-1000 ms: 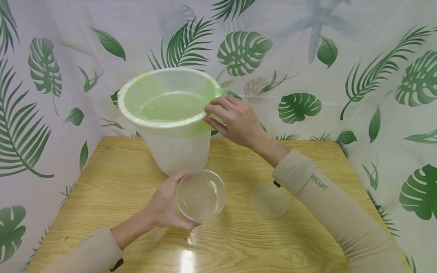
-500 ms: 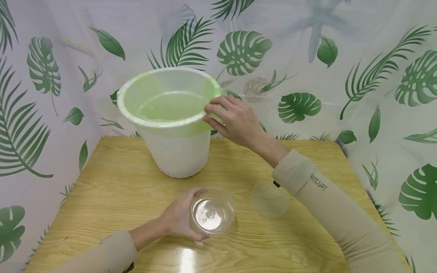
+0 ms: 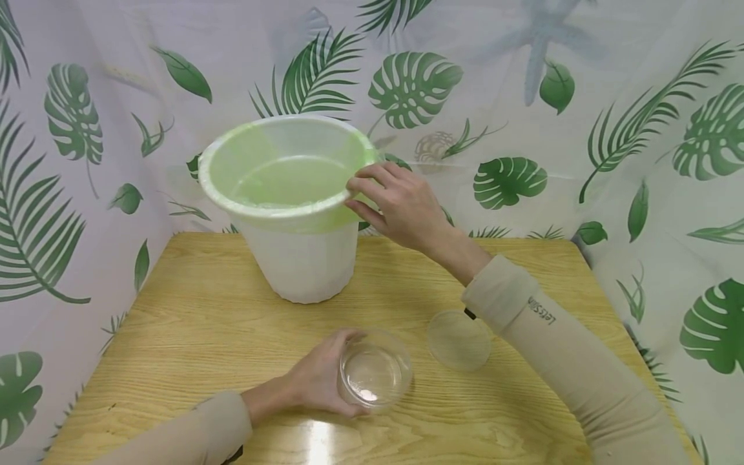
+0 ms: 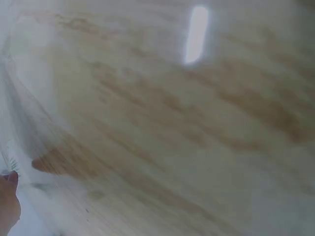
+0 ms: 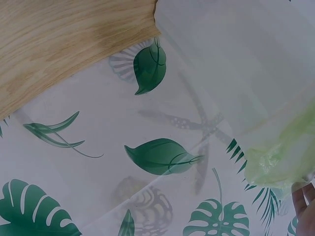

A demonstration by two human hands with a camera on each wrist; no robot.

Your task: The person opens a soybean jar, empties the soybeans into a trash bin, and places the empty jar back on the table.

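Note:
A clear round plastic container (image 3: 374,376) is gripped at its left side by my left hand (image 3: 325,378), low over the table or on it; which of the two I cannot tell. My right hand (image 3: 401,203) pinches the right rim of a white trash can (image 3: 305,265), fingers over the edge and thumb outside. A light green trash bag (image 3: 290,181) lines the can and folds over its rim. In the right wrist view, fingertips (image 5: 299,199) touch the bag's green edge (image 5: 275,162). Only a bit of the left hand (image 4: 9,204) shows in the left wrist view.
A clear round lid (image 3: 459,341) lies flat on the wood-grain table (image 3: 203,323), right of the container and close to the right sleeve. A leaf-printed sheet (image 3: 517,129) surrounds the back and sides of the table.
My left hand has carried the container away from the trash can, right and toward me, and lowered it. The right hand stays on the rim.

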